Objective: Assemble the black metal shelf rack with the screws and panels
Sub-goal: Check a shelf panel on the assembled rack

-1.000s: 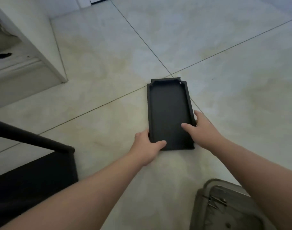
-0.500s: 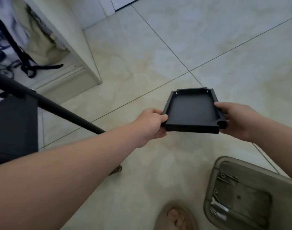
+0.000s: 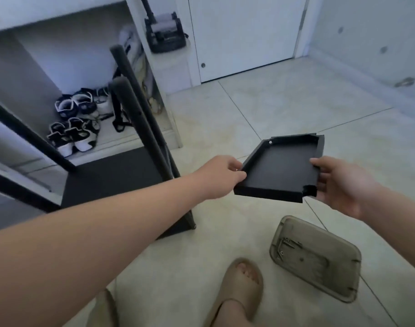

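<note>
A black metal shelf panel (image 3: 282,169) with raised edges and notched corners hangs in the air above the floor, hollow side up. My left hand (image 3: 221,177) grips its near left corner. My right hand (image 3: 336,182) holds its right edge, thumb on top and fingers underneath. To the left stands the partly built black rack (image 3: 121,171), with round black posts (image 3: 140,128) rising from a black panel on the floor. A translucent tray (image 3: 329,267) with screws and a small tool lies on the floor below my right hand.
My feet in tan slippers (image 3: 237,293) are at the bottom centre. A white cabinet niche with several shoes (image 3: 76,121) stands behind the rack. A white door (image 3: 246,36) and wall close off the back. Pale floor tiles (image 3: 260,109) spread beyond the panel.
Both hands have lifted the panel from the floor and carried it up and to the right. The view has swung up, so the rack, the cabinet and the door now show.
</note>
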